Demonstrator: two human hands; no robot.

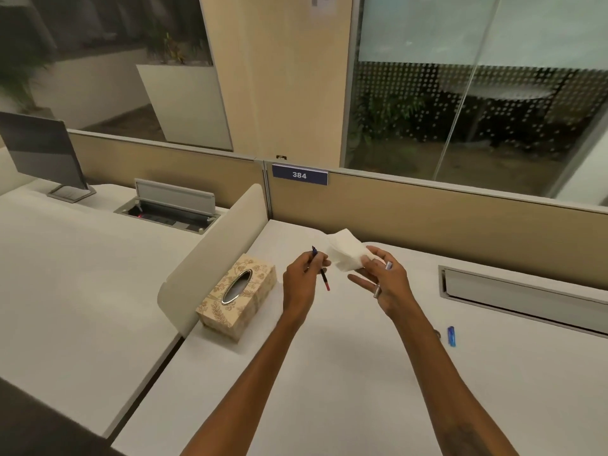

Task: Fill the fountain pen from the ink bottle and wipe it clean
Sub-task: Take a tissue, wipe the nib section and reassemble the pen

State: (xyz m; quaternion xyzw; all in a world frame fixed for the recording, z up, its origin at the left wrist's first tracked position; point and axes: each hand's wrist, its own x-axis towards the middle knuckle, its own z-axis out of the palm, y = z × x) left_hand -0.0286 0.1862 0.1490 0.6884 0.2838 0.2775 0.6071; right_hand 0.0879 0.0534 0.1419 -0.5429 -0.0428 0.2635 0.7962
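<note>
Head view, and both hands are up over the white desk [329,373]: the left hand [301,281] is curled closed around the fountain pen [319,268], pinching it near the middle, the dark tip pointing up and away and the red end angled down toward the person. Just beside it, the right hand [383,281] has a white tissue [343,255] nipped between thumb and fingertips, the other fingers loosely spread, rings showing on two of them; the tissue sits close to the pen, whether touching is hard to tell. To the left on the desk stands a patterned tissue box [238,299]; well off to the right lies a small blue lighter [451,336]
</note>
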